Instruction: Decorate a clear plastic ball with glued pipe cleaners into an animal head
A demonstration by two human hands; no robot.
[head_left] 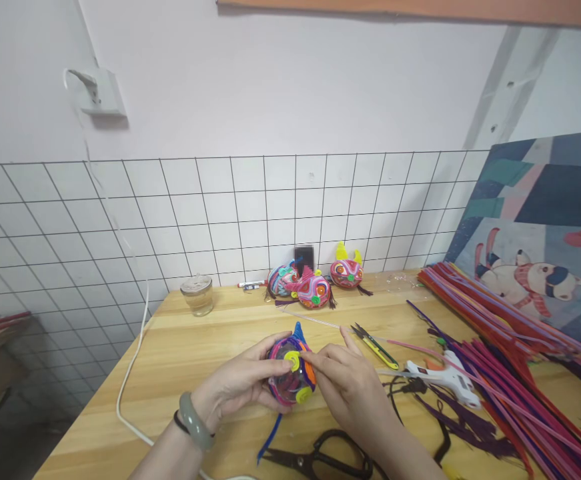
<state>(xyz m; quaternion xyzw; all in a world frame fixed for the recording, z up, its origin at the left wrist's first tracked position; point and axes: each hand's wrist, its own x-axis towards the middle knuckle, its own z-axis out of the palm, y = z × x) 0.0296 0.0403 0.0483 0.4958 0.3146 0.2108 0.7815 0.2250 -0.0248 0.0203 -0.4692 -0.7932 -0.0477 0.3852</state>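
Observation:
My left hand [237, 383] cups a round craft ball [290, 373] wrapped in blue, pink and orange pipe cleaners, with yellow coiled spots and a blue point on top. Fingertips of my right hand [347, 387] press on its orange right side, next to a yellow spot. A blue pipe cleaner tail [270, 437] hangs from the ball down to the wooden table [180, 353]. A grey-green bangle sits on my left wrist.
Black scissors [320, 460] lie in front of my hands. Yellow snips [376, 345] and a white glue gun [445, 377] lie to the right, beside a spread of pipe cleaners [515, 373]. Three finished craft figures [315, 287], a phone and a glass jar [197, 295] stand by the tiled wall. A white cable [130, 373] crosses the left side.

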